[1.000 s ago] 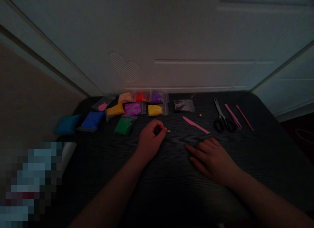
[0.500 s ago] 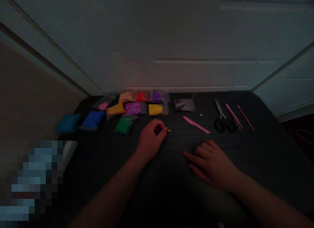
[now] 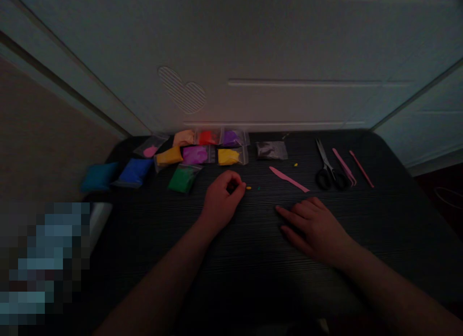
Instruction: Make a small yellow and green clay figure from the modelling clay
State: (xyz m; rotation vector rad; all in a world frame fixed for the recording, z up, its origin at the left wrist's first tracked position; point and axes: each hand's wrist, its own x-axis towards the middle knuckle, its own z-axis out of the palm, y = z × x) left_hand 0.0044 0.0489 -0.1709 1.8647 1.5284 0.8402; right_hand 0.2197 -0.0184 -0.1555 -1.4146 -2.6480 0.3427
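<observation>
My left hand (image 3: 222,196) rests on the dark table, its thumb and index finger brought together in a pinch. A tiny yellow-orange piece (image 3: 248,187), seemingly modelling clay, lies right at those fingertips; whether they grip it or anything else is hidden. Just right of it is a tiny green speck (image 3: 259,188). My right hand (image 3: 314,227) is low over the table with index finger and thumb stretched apart, holding nothing. A pink plastic knife (image 3: 289,179) lies beyond the right hand, with a small yellow-green bit (image 3: 295,165) farther back.
Bags of coloured clay, including green (image 3: 183,178), yellow (image 3: 228,156) and blue (image 3: 135,172), lie at the back left. A dark-filled bag (image 3: 271,150) is at the back middle. Scissors (image 3: 327,167), pink tweezers (image 3: 344,167) and a thin pink tool (image 3: 361,168) lie right. A white panel (image 3: 289,104) stands behind.
My right hand has shifted slightly forward and right, towards the pink knife. The left hand keeps its pinch beside the yellow piece. The whole view has tilted a little.
</observation>
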